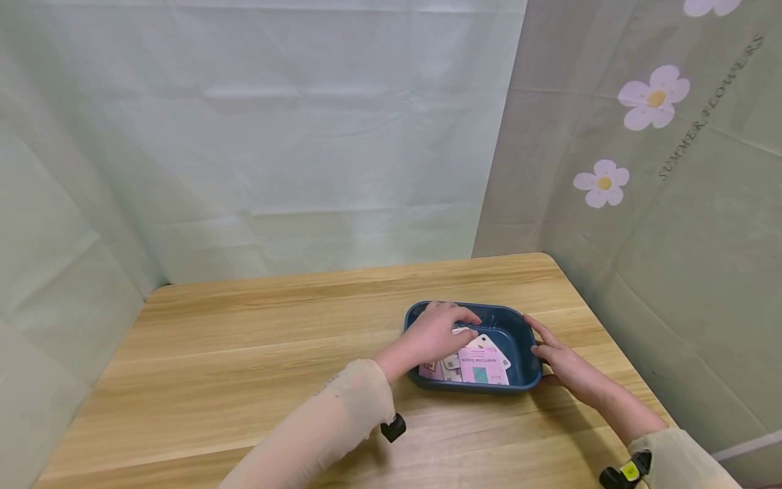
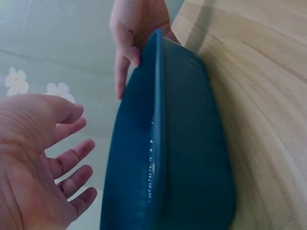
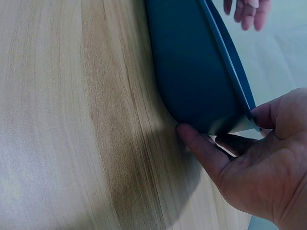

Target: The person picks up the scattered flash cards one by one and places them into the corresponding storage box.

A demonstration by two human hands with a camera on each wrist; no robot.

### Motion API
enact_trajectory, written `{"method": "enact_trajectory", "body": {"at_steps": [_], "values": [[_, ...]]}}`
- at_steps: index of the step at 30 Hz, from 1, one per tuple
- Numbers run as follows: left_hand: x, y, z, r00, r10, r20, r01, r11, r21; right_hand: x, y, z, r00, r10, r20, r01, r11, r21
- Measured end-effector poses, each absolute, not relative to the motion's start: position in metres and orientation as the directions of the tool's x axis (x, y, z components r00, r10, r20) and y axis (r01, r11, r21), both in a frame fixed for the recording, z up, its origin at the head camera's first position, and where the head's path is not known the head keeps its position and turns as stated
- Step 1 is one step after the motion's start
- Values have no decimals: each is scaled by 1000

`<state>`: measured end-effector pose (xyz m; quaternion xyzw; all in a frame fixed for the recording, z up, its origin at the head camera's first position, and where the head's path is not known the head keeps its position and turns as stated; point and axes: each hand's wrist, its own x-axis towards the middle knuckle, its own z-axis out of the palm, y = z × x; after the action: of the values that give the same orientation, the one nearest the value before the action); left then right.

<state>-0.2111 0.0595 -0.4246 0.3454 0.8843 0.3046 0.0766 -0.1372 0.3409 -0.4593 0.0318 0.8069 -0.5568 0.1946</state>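
A dark blue plastic storage bin (image 1: 524, 353) stands on the right part of the table. Inside it lie a small pink exercise book (image 1: 489, 370) and several white and pink cards (image 1: 451, 367), some partly covered. My left hand (image 1: 435, 333) hovers over the bin's left half, fingers spread and slightly bent, holding nothing; in the left wrist view that hand (image 2: 43, 153) is apart from the rim. At the bin's right end, my right hand (image 1: 568, 367) grips it. The right wrist view shows this hand's (image 3: 273, 158) thumb at the rim and its fingers against the outside below.
The light wooden table (image 1: 244, 367) extends to the left of the bin. Pale cloth sheets (image 1: 305, 136) hang behind it and at both sides, the right one printed with flowers (image 1: 654, 98). Black wrist cameras (image 1: 394, 428) are strapped at the sleeves.
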Motion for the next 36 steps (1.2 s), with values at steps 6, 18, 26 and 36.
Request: {"method": "enact_trajectory", "body": {"at_steps": [6, 18, 26, 36], "values": [[-209, 57, -418, -738, 666, 105, 572, 536, 621, -138, 342, -459, -920, -160, -358, 277, 380, -883], [-207, 38, -406, -742, 658, 132, 546, 478, 687, -138, 340, -461, -920, -152, -362, 285, 375, -882], [-213, 15, -401, -753, 636, 165, 546, 465, 697, -138, 344, -461, -921, -163, -354, 275, 373, -886], [-219, -20, -407, -811, 551, 196, 521, 530, 669, -139, 343, -459, -917, -170, -360, 278, 373, -885]]}}
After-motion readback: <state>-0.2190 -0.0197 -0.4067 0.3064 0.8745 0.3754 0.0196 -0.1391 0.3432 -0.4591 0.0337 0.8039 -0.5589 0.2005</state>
